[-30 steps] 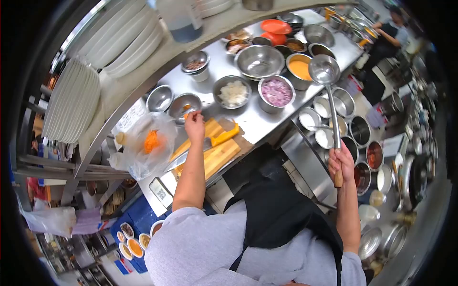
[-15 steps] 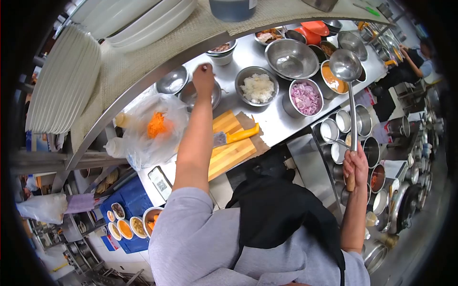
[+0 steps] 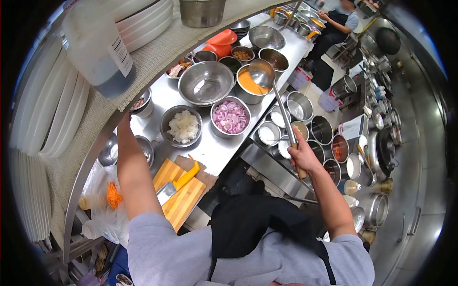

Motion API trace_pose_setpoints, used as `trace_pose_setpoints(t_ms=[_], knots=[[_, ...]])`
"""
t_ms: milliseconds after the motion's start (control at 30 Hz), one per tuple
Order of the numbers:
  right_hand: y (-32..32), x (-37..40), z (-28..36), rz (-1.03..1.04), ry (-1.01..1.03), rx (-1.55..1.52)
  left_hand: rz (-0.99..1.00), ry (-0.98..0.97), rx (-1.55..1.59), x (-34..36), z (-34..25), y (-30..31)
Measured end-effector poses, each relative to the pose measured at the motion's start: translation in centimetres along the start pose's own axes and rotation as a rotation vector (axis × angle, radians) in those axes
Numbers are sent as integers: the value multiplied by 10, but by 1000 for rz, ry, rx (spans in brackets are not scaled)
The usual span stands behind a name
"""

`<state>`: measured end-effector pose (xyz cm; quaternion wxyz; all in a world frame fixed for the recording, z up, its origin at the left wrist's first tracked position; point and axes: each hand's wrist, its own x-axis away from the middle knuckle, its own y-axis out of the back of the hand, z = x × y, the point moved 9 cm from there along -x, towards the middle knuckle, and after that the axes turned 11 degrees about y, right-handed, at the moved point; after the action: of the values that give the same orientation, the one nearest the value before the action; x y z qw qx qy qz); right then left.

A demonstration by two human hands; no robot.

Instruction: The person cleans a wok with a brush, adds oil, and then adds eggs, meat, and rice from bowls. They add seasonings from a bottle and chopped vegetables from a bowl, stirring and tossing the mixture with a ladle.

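Note:
My right hand (image 3: 304,153) is wrapped round the wooden grip of a long metal ladle (image 3: 283,112). The ladle's bowl overlaps the rim of a steel pot of orange liquid (image 3: 249,82). My left hand (image 3: 125,120) reaches far left, right by a steel container of chopped meat (image 3: 141,103); the shelf edge hides its fingers. Below that hand are two steel bowls, one partly behind my forearm (image 3: 144,148). A bowl of shredded white food (image 3: 183,127) and a pot of sliced red onion (image 3: 231,117) stand between my hands.
A yellow-handled cleaver (image 3: 180,180) lies on a wooden board (image 3: 191,202). Shredded carrot (image 3: 114,195) sits in a plastic bag at left. A shelf (image 3: 157,40) with plates and a bottle (image 3: 102,52) overhangs the counter. Several pots stand at right; a person (image 3: 336,24) sits farther back.
The view has turned to the right. My left hand has moved from above a steel bowl to beside the meat container. The ladle stays in my right hand, its handle now more slanted.

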<state>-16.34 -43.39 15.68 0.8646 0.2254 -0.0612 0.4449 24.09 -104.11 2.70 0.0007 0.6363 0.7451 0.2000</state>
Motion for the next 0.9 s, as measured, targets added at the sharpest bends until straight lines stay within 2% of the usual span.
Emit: trace_pose_setpoints(t_ms=[100, 233, 300, 333, 367, 433, 567, 667, 700, 767, 900], knots=[[1, -1, 8, 47, -13, 15, 79, 57, 183, 14, 8, 6], [1, -3, 17, 116, -42, -73, 107, 152, 302, 75, -6, 25], [1, -5, 20, 143, -97, -438, 177, 78, 298, 102, -11, 32], [3, -8, 18, 156, -107, -559, 187, 91, 331, 117, -4, 35], [7, -10, 14, 158, -104, -555, 196, 104, 366, 132, 3, 37], [3, -9, 14, 203, -67, -908, 236, 76, 360, 165, 17, 37], [-6, 2, 24, 195, 47, -1105, 339, 239, 457, 243, 44, 24], [-3, 8, 25, 210, 69, -1218, 414, 330, 474, 270, 74, 8], [-2, 9, 26, 206, 74, -1218, 419, 327, 475, 278, 70, 4], [-5, 14, 33, 242, 40, -1459, 507, 344, 503, 297, 59, -9], [-12, 16, 31, 259, 10, -1558, 644, 330, 470, 318, 27, -34]])
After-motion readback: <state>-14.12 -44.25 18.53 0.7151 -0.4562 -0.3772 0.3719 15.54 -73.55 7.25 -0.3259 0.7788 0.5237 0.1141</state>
